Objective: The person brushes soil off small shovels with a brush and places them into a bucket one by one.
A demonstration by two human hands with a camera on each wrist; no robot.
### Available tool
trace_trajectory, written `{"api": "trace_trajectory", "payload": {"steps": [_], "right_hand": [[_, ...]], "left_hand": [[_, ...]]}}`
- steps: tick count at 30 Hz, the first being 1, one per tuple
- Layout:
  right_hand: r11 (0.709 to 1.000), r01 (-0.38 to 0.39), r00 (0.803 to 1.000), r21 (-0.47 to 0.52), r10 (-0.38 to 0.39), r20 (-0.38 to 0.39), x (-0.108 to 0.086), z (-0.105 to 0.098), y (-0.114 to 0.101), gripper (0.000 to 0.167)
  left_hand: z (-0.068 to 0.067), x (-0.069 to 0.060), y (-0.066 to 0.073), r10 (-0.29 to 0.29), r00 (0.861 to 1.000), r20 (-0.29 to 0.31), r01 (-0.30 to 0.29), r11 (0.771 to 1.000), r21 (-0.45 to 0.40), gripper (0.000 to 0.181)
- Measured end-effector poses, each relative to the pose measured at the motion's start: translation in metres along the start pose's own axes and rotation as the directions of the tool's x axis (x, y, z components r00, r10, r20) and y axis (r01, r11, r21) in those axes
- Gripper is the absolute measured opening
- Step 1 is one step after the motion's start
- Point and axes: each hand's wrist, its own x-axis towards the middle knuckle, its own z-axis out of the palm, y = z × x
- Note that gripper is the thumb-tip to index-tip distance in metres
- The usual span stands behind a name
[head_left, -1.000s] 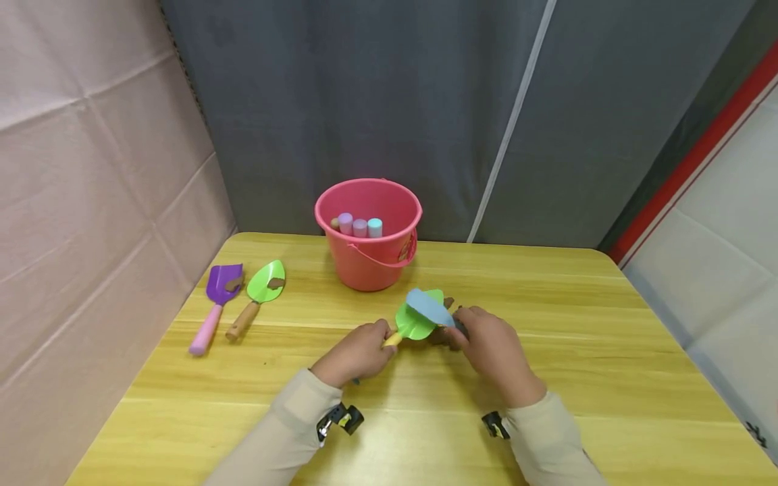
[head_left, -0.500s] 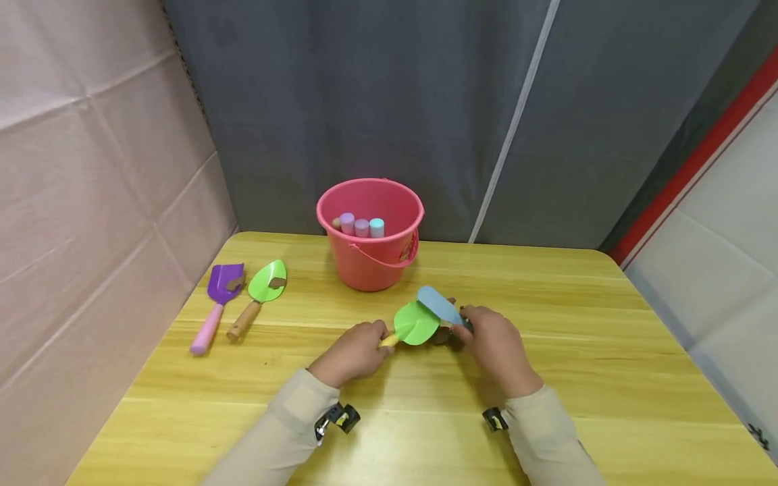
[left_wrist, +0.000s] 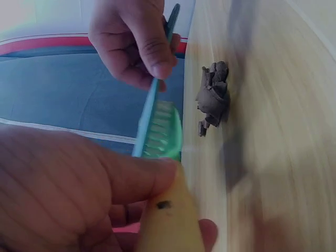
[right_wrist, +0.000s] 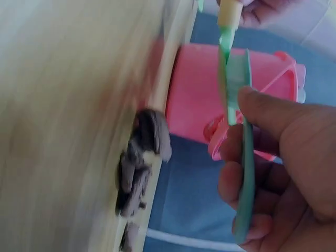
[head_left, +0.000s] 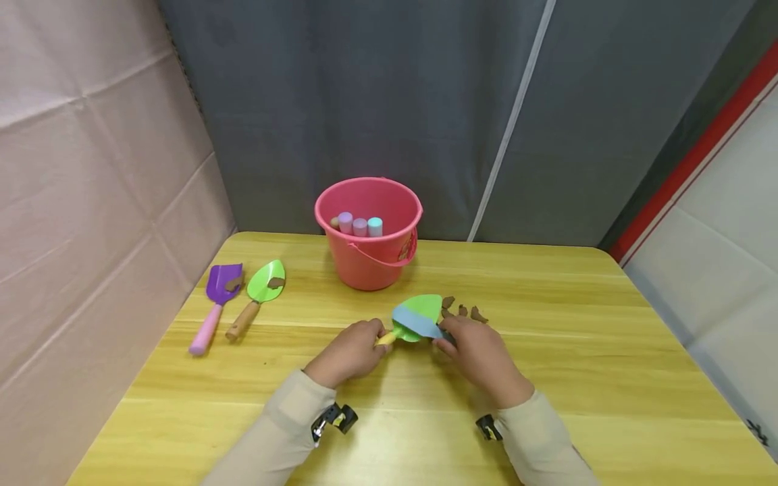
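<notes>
My left hand [head_left: 351, 351] grips the yellow handle [left_wrist: 170, 223] of a small green shovel [head_left: 430, 307]. In my right hand [head_left: 483, 354] is a light blue brush [head_left: 415, 320], pinched by its handle [right_wrist: 248, 173]. The brush head lies across the green blade in the head view, and its bristles [left_wrist: 159, 128] face the blade in the left wrist view. Brown crumbly pieces [head_left: 476, 314] lie on the table just beyond my right hand, partly hidden by it; both wrist views show the shovel and brush raised off the table surface.
Behind the hands stands a pink bucket [head_left: 369, 266] with several handle ends [head_left: 360, 227] inside. At the left lie a purple shovel [head_left: 220, 278] and a green trowel [head_left: 261, 283], each with a brown piece on it. A dark curtain [head_left: 365, 88] hangs behind the table.
The brush has moved left from beside the brown pieces to across the green blade, with my right hand following. More brown pieces show past my right hand. My left hand has shifted slightly left.
</notes>
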Motion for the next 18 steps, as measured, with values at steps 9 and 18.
{"api": "trace_trajectory", "payload": {"steps": [9, 18], "right_hand": [[0.980, -0.196, 0.973, 0.029, 0.198, -0.114, 0.002, -0.014, 0.020, 0.018], [0.972, -0.232, 0.957, 0.030, 0.233, -0.173, 0.000, -0.022, 0.026, 0.022]], "left_hand": [[0.002, -0.001, -0.008, 0.015, 0.999, -0.047, -0.014, 1.000, 0.012, 0.010], [-0.002, 0.000, -0.016, 0.015, 0.996, -0.085, -0.016, 1.000, -0.020, 0.026]]}}
